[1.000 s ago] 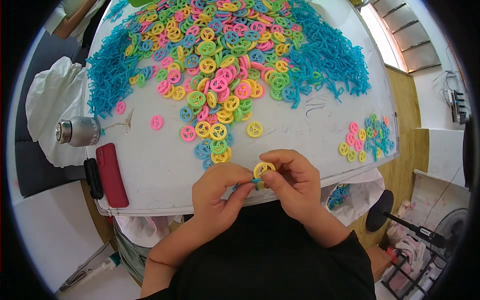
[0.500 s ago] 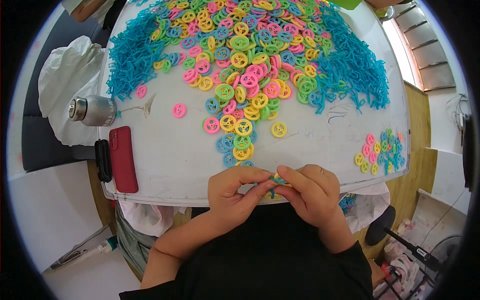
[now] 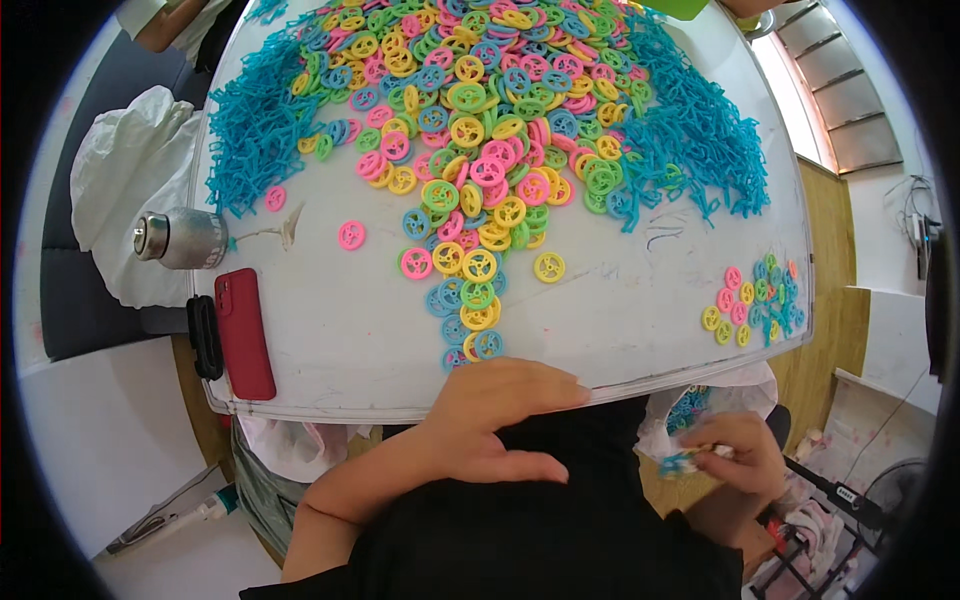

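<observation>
My left hand rests at the table's near edge beside the tail of the wheel pile. Its fingers are stretched and the thumb stands apart, with nothing in it. Off the table to the right, my right hand pinches a small blue plastic piece, somewhat blurred, at the mouth of a white bag. More blue pieces lie inside that bag. A heap of small plastic wheels in pink, yellow, green and blue runs down the table toward my left hand.
Blue connector pieces are heaped at the far left and far right. A small group of wheels and blue parts lies near the right edge. At left are a silver flask, a red phone and a black case.
My hands have parted. The right one has moved right and down to the white bag with the blue piece; the left has let go and spread its fingers.
</observation>
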Motion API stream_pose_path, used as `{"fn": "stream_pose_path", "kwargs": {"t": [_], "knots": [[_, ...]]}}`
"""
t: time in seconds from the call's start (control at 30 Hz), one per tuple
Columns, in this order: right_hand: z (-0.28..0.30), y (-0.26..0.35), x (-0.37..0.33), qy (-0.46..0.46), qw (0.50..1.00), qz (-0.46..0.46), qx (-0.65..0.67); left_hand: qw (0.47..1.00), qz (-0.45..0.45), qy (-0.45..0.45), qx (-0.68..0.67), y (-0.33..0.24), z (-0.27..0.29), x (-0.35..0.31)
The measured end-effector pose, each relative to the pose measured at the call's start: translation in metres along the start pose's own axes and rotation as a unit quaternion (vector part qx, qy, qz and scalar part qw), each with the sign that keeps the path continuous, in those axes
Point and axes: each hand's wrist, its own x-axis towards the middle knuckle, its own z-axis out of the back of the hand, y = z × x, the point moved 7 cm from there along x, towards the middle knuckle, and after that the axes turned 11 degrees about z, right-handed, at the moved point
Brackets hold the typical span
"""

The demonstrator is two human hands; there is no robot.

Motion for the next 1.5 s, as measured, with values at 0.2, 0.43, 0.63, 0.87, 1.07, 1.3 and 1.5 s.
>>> {"fn": "stream_pose_path", "kwargs": {"t": [0.2,0.43,0.63,0.87,1.07,1.3,1.5], "knots": [[0.030,-0.070,-0.095,-0.151,0.796,-0.366,-0.458,0.995,0.073,-0.062,-0.003,0.019,0.012,0.003],[0.033,-0.019,0.065,-0.354,0.895,-0.077,-0.261,0.993,0.101,-0.055,0.023,0.017,0.002,0.002],[0.033,-0.029,0.171,-0.196,0.836,0.091,-0.505,0.993,0.071,-0.087,0.048,0.006,0.011,0.001],[0.010,0.000,0.150,-0.192,0.917,0.158,-0.311,0.978,0.021,-0.149,0.147,0.001,0.022,0.004],[-0.047,0.016,0.147,-0.068,0.983,0.164,0.043,0.984,-0.023,-0.125,0.128,0.002,0.011,0.008],[-0.038,-0.023,0.176,-0.173,0.980,-0.001,0.096,0.984,0.072,-0.140,0.078,0.015,0.019,-0.004],[-0.041,-0.003,0.195,-0.246,0.893,0.113,-0.360,0.979,0.058,-0.176,0.081,0.013,0.025,-0.004]]}}
